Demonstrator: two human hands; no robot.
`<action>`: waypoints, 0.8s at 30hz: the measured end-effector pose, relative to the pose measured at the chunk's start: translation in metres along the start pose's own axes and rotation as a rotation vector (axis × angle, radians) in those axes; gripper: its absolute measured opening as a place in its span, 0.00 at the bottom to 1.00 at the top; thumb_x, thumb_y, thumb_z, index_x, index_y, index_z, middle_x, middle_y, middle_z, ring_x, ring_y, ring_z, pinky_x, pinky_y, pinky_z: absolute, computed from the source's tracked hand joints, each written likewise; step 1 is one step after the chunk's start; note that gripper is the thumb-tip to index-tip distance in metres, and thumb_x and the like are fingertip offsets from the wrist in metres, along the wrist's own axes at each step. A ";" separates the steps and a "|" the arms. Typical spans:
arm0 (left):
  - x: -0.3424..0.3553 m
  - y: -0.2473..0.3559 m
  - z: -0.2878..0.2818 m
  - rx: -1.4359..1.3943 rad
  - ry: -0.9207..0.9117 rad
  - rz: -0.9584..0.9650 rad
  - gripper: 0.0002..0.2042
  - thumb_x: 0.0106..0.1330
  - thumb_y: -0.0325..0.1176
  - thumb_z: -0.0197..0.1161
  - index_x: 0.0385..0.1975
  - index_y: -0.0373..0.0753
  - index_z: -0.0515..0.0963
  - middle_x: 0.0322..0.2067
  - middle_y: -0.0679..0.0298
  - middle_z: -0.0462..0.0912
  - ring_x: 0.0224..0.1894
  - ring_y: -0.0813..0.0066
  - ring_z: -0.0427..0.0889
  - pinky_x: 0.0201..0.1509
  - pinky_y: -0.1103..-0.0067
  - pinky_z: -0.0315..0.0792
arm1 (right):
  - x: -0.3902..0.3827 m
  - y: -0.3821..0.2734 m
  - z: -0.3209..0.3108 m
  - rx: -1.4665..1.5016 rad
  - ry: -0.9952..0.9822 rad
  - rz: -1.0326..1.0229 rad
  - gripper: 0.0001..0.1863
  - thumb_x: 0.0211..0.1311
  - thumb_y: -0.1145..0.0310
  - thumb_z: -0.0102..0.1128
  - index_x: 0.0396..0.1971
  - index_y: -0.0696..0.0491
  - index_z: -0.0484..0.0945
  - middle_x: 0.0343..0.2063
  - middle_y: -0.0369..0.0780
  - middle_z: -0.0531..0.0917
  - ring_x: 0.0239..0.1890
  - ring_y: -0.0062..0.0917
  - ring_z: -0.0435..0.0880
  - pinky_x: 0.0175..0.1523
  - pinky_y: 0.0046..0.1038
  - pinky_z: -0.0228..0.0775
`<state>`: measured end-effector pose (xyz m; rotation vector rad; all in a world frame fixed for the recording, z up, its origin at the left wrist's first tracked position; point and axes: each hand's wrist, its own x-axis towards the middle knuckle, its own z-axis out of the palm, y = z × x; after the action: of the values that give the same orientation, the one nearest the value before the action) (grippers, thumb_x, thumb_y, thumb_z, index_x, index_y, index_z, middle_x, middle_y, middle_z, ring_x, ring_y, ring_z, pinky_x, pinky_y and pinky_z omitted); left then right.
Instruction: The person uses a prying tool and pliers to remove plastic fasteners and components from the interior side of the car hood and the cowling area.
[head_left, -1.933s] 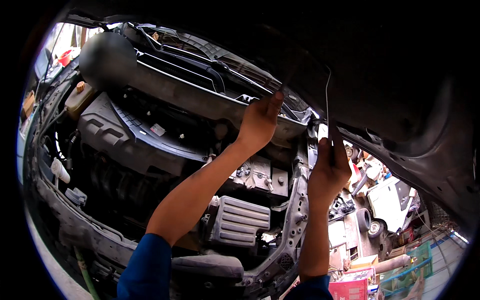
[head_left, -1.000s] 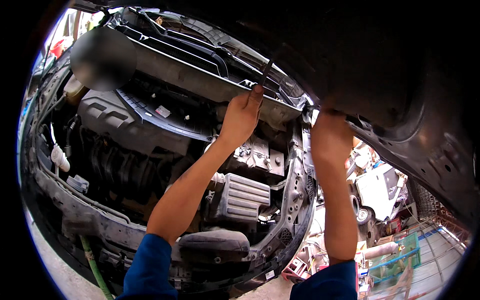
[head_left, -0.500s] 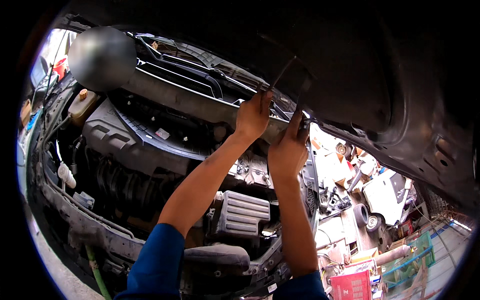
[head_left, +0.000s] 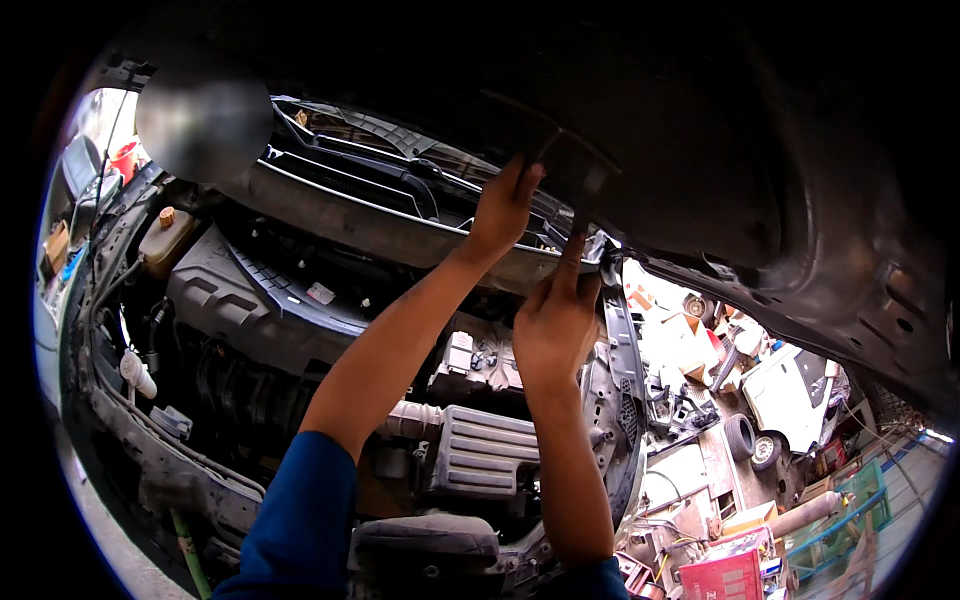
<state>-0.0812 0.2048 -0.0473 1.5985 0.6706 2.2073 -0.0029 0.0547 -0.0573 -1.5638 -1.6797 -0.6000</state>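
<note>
My left hand (head_left: pixel 503 212) is raised to the dark underside of the hood (head_left: pixel 690 190). Its fingers are closed around the lower end of a thin dark hose (head_left: pixel 552 143) that runs along the panel; shadow hides part of the grip. Lower and to the right is my right hand (head_left: pixel 556 325), its index finger stretched up to the panel edge and the thumb apart. I see nothing held in it. Under both arms lies the engine bay, with a grey engine cover (head_left: pixel 215 280), a ribbed air filter box (head_left: pixel 485 450) and the battery (head_left: pixel 460 352).
A capped fluid reservoir (head_left: pixel 165 240) stands at the bay's left. The cowl and wiper area (head_left: pixel 350 190) crosses the back. Beyond the right fender are a tyre (head_left: pixel 739 437), a white car body part (head_left: pixel 790 395), a red box (head_left: pixel 722 578) and cluttered parts. A green pole (head_left: pixel 188 555) leans at lower left.
The view has shifted slightly. Both hands have moved a little to the left across the hood's underside, and the right index finger is now straighter.
</note>
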 end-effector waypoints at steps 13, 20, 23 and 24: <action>0.042 0.037 0.014 0.011 -0.061 0.056 0.26 0.64 0.55 0.59 0.40 0.32 0.74 0.33 0.52 0.81 0.32 0.62 0.80 0.37 0.71 0.71 | 0.002 0.002 -0.009 0.047 -0.001 0.006 0.37 0.56 0.71 0.55 0.67 0.56 0.55 0.36 0.49 0.72 0.22 0.41 0.81 0.23 0.38 0.75; 0.045 0.029 0.018 0.085 0.021 -0.044 0.19 0.58 0.45 0.69 0.24 0.31 0.77 0.19 0.56 0.80 0.22 0.66 0.77 0.29 0.71 0.68 | -0.005 0.003 0.023 0.189 0.078 0.025 0.39 0.55 0.73 0.56 0.68 0.56 0.52 0.41 0.52 0.70 0.25 0.44 0.80 0.24 0.38 0.75; 0.048 0.021 0.025 0.053 0.090 -0.053 0.17 0.56 0.43 0.70 0.22 0.32 0.77 0.18 0.56 0.79 0.21 0.68 0.76 0.28 0.72 0.68 | -0.003 0.003 0.024 0.360 0.106 0.036 0.37 0.54 0.75 0.54 0.67 0.56 0.56 0.41 0.54 0.72 0.26 0.48 0.80 0.28 0.40 0.74; 0.048 0.019 0.027 0.027 0.112 -0.038 0.17 0.56 0.42 0.71 0.21 0.32 0.77 0.18 0.56 0.79 0.21 0.68 0.75 0.28 0.72 0.67 | -0.001 0.004 0.019 0.392 0.176 -0.025 0.35 0.54 0.76 0.54 0.66 0.56 0.58 0.40 0.54 0.74 0.27 0.48 0.80 0.30 0.41 0.74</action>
<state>-0.0706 0.2186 0.0081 1.4708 0.7580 2.2829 -0.0032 0.0696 -0.0699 -1.1775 -1.5726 -0.3790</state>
